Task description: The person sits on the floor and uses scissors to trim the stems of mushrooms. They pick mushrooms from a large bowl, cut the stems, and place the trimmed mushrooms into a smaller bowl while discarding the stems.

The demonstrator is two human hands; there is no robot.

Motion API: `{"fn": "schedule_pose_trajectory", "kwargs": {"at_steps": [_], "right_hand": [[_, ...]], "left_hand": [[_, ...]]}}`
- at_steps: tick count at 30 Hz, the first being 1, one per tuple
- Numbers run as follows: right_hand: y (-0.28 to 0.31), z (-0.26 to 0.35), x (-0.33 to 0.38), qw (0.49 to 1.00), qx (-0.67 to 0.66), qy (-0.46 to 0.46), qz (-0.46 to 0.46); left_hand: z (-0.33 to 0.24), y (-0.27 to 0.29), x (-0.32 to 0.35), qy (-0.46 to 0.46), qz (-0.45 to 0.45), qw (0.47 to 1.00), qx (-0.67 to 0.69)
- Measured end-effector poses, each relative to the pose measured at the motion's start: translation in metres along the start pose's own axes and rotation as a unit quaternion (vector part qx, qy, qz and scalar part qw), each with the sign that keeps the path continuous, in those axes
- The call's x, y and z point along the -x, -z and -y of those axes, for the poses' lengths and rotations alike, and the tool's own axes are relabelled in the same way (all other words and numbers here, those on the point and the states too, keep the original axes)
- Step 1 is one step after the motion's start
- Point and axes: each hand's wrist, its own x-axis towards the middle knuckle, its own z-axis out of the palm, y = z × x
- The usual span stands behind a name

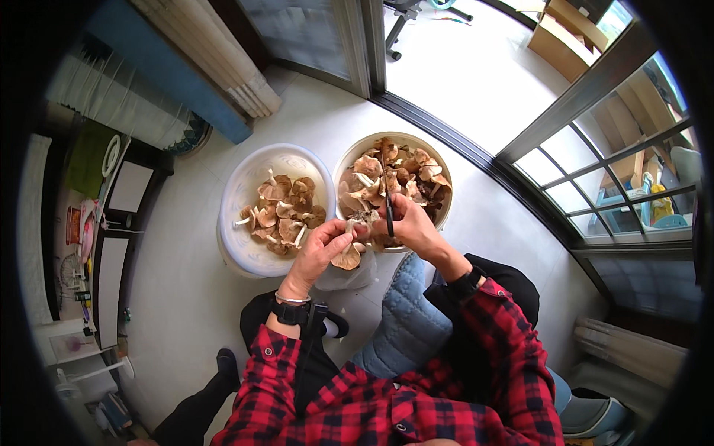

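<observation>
- Right hand (pixel 413 227) is gripping black scissors (pixel 390 215), blades pointing up and away from the body, closing in just beside the left-hand fingertips; a slip here is looking like the biggest risk, a nick to the left fingers, because the stem is short and the fingers are sitting right at the cut.
- Left hand (pixel 321 249) is pinching a brown mushroom (pixel 347 256) by the stem, cap hanging down below the fingers; the grip is looking light, so the cap could be dropping onto the clear plastic bag (pixel 343 276) or the floor under the hands if the stem gets cut through.
- Cut stem bits could be flying off past the bowls, since both hands are working in the air over the near rims, not inside a bowl.
- White patterned bowl (pixel 236 195), just beyond the left hand, is holding a smaller lot of mushrooms with pale stems showing; cream bowl (pixel 355 146), just beyond the right hand, is heaped fuller. The two rims are nearly touching, so a piece could be landing in the wrong one.
- Surface: pale tiled floor (pixel 186 275), bowls sitting directly on it, person sitting low with a grey-blue quilted cushion (pixel 407 320) under the right forearm.
- Room: dark sliding-door track (pixel 476 152) and glass panes running beyond and right of the hands; folded curtains far beyond-left; cluttered shelf far left.
</observation>
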Motion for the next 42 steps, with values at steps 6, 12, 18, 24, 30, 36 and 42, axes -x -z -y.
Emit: {"fn": "schedule_pose_trajectory", "kwargs": {"at_steps": [6, 12, 18, 24, 30, 36, 42], "right_hand": [[-0.009, 0.006, 0.015, 0.985, -0.043, -0.131, 0.1], [-0.018, -0.011, 0.022, 0.953, -0.057, -0.25, 0.161], [-0.025, -0.03, 0.016, 0.945, -0.08, -0.284, 0.142], [-0.04, -0.036, 0.017, 0.953, -0.102, -0.27, 0.091], [-0.041, -0.042, 0.02, 0.952, -0.139, -0.254, 0.099], [-0.039, -0.041, 0.02, 0.945, -0.133, -0.263, 0.139], [-0.03, -0.024, 0.019, 0.939, -0.033, -0.28, 0.198]], "left_hand": [[0.012, -0.001, 0.026, 0.116, -0.015, 0.982, 0.145], [0.032, 0.022, 0.029, 0.19, 0.06, 0.977, 0.07], [0.047, 0.04, 0.03, 0.174, 0.082, 0.981, -0.031], [0.064, 0.021, 0.031, 0.163, 0.008, 0.982, -0.096], [0.068, 0.022, 0.03, 0.04, -0.031, 0.984, -0.171], [0.05, 0.037, 0.034, 0.184, 0.08, 0.979, -0.042], [0.038, 0.042, 0.042, 0.215, 0.081, 0.958, 0.17]]}}
